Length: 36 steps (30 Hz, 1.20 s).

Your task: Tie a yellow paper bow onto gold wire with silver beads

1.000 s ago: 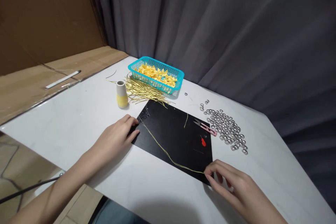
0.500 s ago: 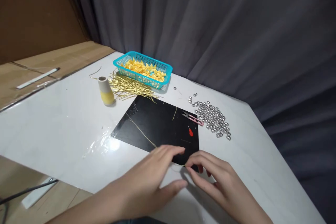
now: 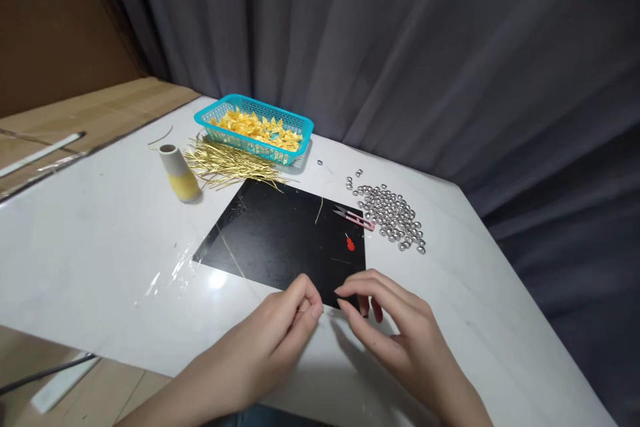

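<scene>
My left hand (image 3: 280, 330) is closed in a pinch just beyond the near edge of a black mat (image 3: 280, 233). From its far side a thin gold cord (image 3: 231, 250) trails up and left across the mat's corner; the end between the fingertips is hidden. My right hand (image 3: 395, 317) is beside it, thumb and forefinger slightly apart, with nothing visible between them. Beyond that hand, a red needle threader-like piece (image 3: 350, 243) with a fine metal tip lies on the mat. Pink-handled thread snips (image 3: 354, 218) rest across the mat's right edge.
Silver beads (image 3: 393, 213) are heaped to the right of the mat. Behind it lie a bundle of gold cords (image 3: 233, 163) and a blue basket (image 3: 255, 105) of yellow folded pieces. A grey-and-yellow cone-shaped spool (image 3: 180, 175) stands at left on the white table (image 3: 100, 247).
My left fingers have curled from spread into a pinch, and the hand has moved left. My right thumb and forefinger have parted from their pinch on the cord. The view has shifted slightly.
</scene>
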Available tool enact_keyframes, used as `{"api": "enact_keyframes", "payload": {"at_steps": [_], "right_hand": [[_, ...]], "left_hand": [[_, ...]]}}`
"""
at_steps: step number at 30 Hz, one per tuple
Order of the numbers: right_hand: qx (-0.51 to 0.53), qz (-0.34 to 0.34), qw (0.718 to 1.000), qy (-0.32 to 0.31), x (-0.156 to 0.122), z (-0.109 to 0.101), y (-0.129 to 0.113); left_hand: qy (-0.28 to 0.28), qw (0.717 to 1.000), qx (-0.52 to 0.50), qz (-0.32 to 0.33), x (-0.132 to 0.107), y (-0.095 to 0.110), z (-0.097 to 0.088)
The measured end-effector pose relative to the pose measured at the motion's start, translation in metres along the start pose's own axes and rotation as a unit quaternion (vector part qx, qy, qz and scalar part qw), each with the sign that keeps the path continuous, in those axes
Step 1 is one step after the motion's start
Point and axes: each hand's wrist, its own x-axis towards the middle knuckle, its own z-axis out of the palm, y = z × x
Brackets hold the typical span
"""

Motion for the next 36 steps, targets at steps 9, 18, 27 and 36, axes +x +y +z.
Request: {"api": "enact_keyframes", "payload": {"at_steps": [9, 18, 27, 36], "right_hand": [[0.039, 0.013, 0.998, 0.053, -0.005, 0.022, -0.004], [0.062, 0.046, 0.996, 0.044, 0.001, 0.029, -0.007], [0.048, 0.029, 0.997, 0.049, 0.002, 0.033, -0.013], [0.054, 0.026, 0.998, 0.018, 0.005, 0.035, -0.015]], "left_hand": [[0.007, 0.998, -0.063, -0.014, -0.006, -0.009, -0.011], [0.003, 0.998, -0.059, -0.015, -0.010, -0.013, -0.017], [0.009, 0.998, -0.064, -0.009, -0.013, -0.015, -0.021], [0.011, 0.997, -0.076, -0.012, -0.013, -0.014, -0.022]]}}
